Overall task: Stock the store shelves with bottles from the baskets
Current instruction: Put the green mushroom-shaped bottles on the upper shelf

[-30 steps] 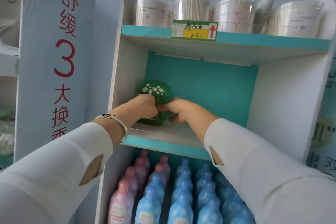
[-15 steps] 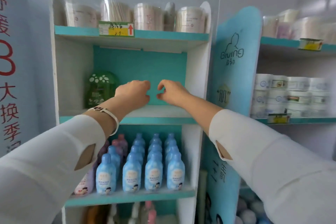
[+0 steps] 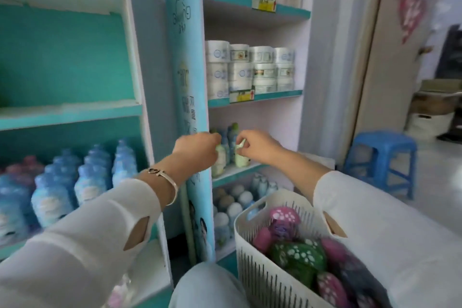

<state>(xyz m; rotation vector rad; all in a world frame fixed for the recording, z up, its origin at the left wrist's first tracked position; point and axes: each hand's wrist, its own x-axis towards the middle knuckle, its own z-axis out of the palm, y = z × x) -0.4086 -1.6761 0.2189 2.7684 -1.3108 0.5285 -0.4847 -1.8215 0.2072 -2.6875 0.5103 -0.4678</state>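
Right of the right hand (image 3: 257, 145): square blue plastic stool (image 3: 382, 142) on pale glossy floor (image 3: 440, 177). Up-right of the grip: pale lilac wall (image 3: 332, 57), then beige door panel (image 3: 390, 70) with pink paper hanging (image 3: 410, 5). Far right: brown cardboard boxes (image 3: 435, 100), blurred. Soft even light.

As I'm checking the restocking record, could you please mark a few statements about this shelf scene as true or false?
1. The white basket holds a green spotted bottle and pink spotted bottles. True.
2. The blue stool stands to the left of the shelves. False: it stands to their right.
3. The bracelet is on the right wrist. False: it is on the left wrist.
4. Blue bottles stand in rows on the left unit's lower shelf. True.
5. White jars are stacked two high on the right unit. True.
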